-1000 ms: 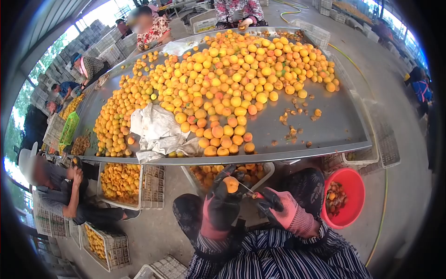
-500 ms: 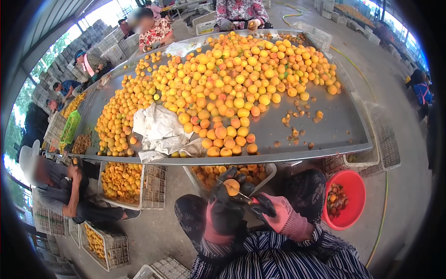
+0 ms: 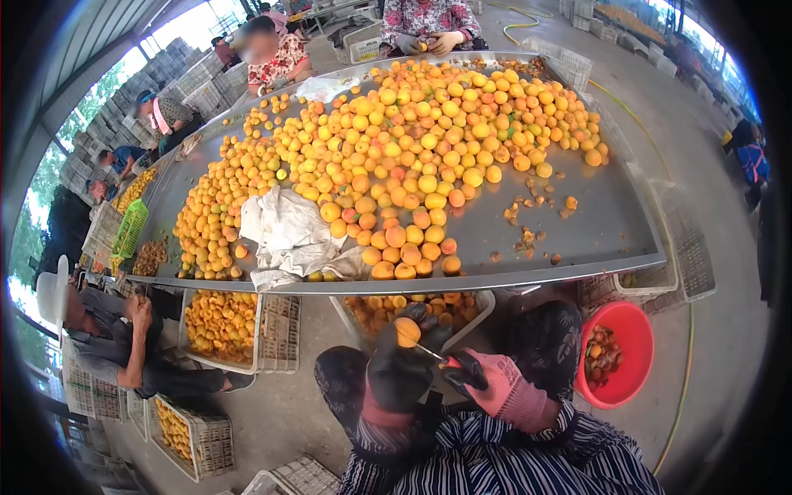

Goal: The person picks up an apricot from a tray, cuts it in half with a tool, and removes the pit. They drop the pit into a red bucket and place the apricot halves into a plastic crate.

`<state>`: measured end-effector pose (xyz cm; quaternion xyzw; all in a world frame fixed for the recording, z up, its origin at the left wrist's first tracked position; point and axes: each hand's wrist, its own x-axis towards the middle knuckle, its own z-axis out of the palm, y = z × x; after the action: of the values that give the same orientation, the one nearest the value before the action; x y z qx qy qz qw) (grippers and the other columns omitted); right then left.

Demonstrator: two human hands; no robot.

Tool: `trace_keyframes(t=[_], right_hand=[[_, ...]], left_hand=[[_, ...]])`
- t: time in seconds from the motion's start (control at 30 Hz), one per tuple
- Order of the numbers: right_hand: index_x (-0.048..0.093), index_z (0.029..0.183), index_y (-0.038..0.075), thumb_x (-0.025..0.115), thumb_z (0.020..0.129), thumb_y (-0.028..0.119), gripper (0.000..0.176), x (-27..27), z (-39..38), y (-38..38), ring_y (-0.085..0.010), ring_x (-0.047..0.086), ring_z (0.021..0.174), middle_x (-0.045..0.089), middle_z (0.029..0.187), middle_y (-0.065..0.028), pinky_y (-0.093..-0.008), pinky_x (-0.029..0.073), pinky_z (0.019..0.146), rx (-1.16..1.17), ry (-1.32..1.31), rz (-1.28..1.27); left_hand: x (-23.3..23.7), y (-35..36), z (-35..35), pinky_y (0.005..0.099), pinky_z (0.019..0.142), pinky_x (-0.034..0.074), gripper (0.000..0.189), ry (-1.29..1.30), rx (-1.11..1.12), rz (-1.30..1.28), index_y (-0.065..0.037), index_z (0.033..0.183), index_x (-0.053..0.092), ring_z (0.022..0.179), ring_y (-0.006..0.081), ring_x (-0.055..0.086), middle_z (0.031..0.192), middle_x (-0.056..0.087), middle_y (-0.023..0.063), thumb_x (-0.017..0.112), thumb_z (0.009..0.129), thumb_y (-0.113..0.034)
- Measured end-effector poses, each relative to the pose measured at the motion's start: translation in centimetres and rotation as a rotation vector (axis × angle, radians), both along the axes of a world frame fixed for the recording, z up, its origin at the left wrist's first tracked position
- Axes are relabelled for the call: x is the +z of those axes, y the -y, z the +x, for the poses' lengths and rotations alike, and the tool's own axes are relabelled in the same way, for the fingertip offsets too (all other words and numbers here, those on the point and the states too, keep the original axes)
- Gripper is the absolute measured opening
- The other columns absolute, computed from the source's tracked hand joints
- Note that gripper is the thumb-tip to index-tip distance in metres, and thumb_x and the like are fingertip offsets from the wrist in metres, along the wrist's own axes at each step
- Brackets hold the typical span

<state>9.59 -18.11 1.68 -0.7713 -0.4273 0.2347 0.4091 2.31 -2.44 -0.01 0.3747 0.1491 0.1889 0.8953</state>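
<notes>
My left hand [image 3: 398, 367], in a pink glove with a black coating, is closed round an apricot [image 3: 407, 332]. My right hand [image 3: 493, 381], gloved the same way, grips the handle of a thin-bladed knife [image 3: 430, 353]. The slim metal blade points up and left, its tip at the lower right side of the apricot. Whether the tip is inside the fruit is too small to tell. Just beyond my hands, a crate [image 3: 488, 316] of apricot pieces sits partly under the table edge.
A metal table [image 3: 577, 223] bears a heap of apricots [image 3: 396, 157] and a white cloth [image 3: 289, 231]. To my right stands a red basin [image 3: 636, 363] with scraps. Crates [image 3: 279, 330] of fruit stand left, near a seated person in a white hat. Other people work round the table.
The knife blade lay across the apricot's face; now only its tip meets the lower right side. My left hand has turned slightly. The person across the table has brought both hands together.
</notes>
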Motion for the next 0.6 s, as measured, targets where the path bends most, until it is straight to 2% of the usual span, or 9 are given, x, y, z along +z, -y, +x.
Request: trace_keyframes(t=[0.03,0.17,0.27,0.37,0.43,0.47,0.53,0.57,0.6], right_hand=[[0.056,0.108,0.004,0.058,0.078,0.008,0.030,0.1,0.1,0.1,-0.0352,0.060,0.085,0.061,0.091,-0.0163,-0.0368,0.049,0.072,-0.005,-0.059,-0.025],[0.056,0.107,0.004,0.058,0.079,0.010,0.029,0.1,0.1,-0.4,-0.0352,0.060,0.085,0.061,0.091,-0.0158,-0.0377,0.049,0.072,0.015,-0.028,-0.055],[0.055,0.106,0.004,0.059,0.079,0.011,0.029,1.0,-0.3,-1.0,-0.0353,0.060,0.085,0.061,0.089,-0.0155,-0.0387,0.049,0.071,-0.047,0.004,-0.061],[0.054,0.106,0.005,0.060,0.080,0.013,0.028,0.3,-0.1,-1.3,-0.0354,0.060,0.084,0.061,0.087,-0.0158,-0.0397,0.048,0.070,-0.036,0.042,-0.013],[0.051,0.105,0.008,0.051,0.089,0.028,0.026,-0.3,0.1,-1.2,-0.0315,0.062,0.082,0.063,0.082,-0.0132,-0.0416,0.049,0.069,-0.026,0.045,-0.070],[0.051,0.105,0.008,0.051,0.089,0.028,0.026,-0.2,0.2,-1.2,-0.0315,0.062,0.082,0.063,0.082,-0.0132,-0.0416,0.049,0.069,-0.026,0.044,-0.071],[0.050,0.107,0.009,0.051,0.088,0.028,0.027,0.1,0.4,-1.3,-0.0313,0.062,0.083,0.064,0.083,-0.0122,-0.0419,0.049,0.070,0.013,0.014,-0.051],[0.050,0.107,0.009,0.051,0.088,0.028,0.027,-0.1,0.2,-1.2,-0.0313,0.062,0.083,0.064,0.083,-0.0122,-0.0419,0.049,0.070,0.014,0.013,-0.051],[0.051,0.108,0.009,0.052,0.088,0.028,0.028,-0.4,0.0,-1.1,-0.0316,0.062,0.084,0.064,0.083,-0.0123,-0.0421,0.049,0.071,0.013,0.018,-0.081]], left_hand=[[0.2,-0.1,0.0,0.0431,0.099,0.040,0.043,0.098,-0.043,-0.366,0.000,0.123,0.045,0.110,0.0270,0.053,0.123,0.051,0.0117,0.054,0.090,-0.025],[1.0,-0.1,0.6,0.0420,0.096,0.044,0.047,0.031,0.074,-0.276,-0.003,0.129,0.041,0.105,0.0277,0.055,0.115,0.053,0.0108,0.048,0.092,-0.032],[0.7,0.0,0.5,0.0452,0.102,0.036,0.049,0.026,0.079,-0.249,-0.004,0.125,0.045,0.111,0.0265,0.051,0.123,0.050,0.0113,0.048,0.092,-0.040],[-0.2,0.3,0.4,0.0466,0.100,0.038,0.049,0.234,-0.052,-0.447,-0.005,0.125,0.045,0.109,0.0263,0.053,0.121,0.051,0.0088,0.050,0.091,-0.040],[0.5,0.8,0.2,0.0463,0.098,0.040,0.047,-0.037,0.041,-0.310,-0.006,0.124,0.046,0.107,0.0257,0.054,0.117,0.053,0.0070,0.051,0.091,-0.040],[-0.5,0.5,0.2,0.0463,0.098,0.040,0.047,-0.038,0.041,-0.310,-0.006,0.124,0.046,0.107,0.0257,0.054,0.117,0.053,0.0070,0.051,0.091,-0.040],[-1.8,-0.3,0.7,0.0445,0.097,0.041,0.049,0.179,-0.002,-0.410,-0.005,0.125,0.046,0.108,0.0256,0.054,0.116,0.054,0.0095,0.050,0.092,-0.041],[-2.1,-0.4,0.4,0.0445,0.097,0.041,0.049,0.177,-0.001,-0.410,-0.005,0.125,0.046,0.108,0.0256,0.054,0.116,0.054,0.0095,0.050,0.092,-0.041],[0.0,-0.3,0.7,0.0442,0.097,0.041,0.051,0.047,0.123,-0.352,-0.005,0.125,0.046,0.108,0.0258,0.054,0.116,0.054,0.0106,0.050,0.091,-0.043]])
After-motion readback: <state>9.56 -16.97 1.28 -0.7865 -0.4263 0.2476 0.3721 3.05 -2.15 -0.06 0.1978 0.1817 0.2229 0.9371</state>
